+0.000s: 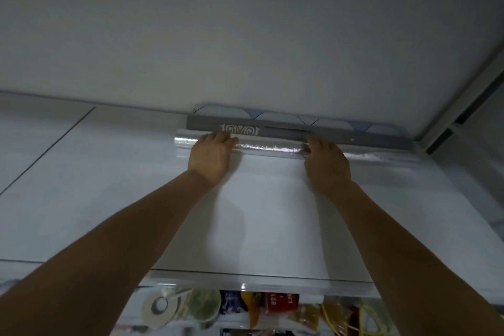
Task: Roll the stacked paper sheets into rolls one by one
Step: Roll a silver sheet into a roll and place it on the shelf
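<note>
Your left hand (211, 154) and right hand (326, 161) both rest on the silver roll (267, 148), which lies crosswise toward 12 o'clock on the worktop (68, 185). Each hand has its fingers bent over the top of the roll, gripping it. The left hand is toward the roll's 9 o'clock end and the right toward its 3 o'clock end, with a bare shiny stretch between them. The roll is the far, wound-up part of the white sheet (259, 213), and the flat rest of that sheet runs back toward you at 6 o'clock, between your forearms.

Just beyond the roll at 12 o'clock lies a grey roll (341, 136) with a white swirl print. Behind that, against the wall (245, 35), is a pale piece with blue curved lines (324, 120).

At 6 o'clock, below the worktop's near edge, you can see a tape roll (159, 307), a red box (281, 303) and a yellow cord (365, 316).
</note>
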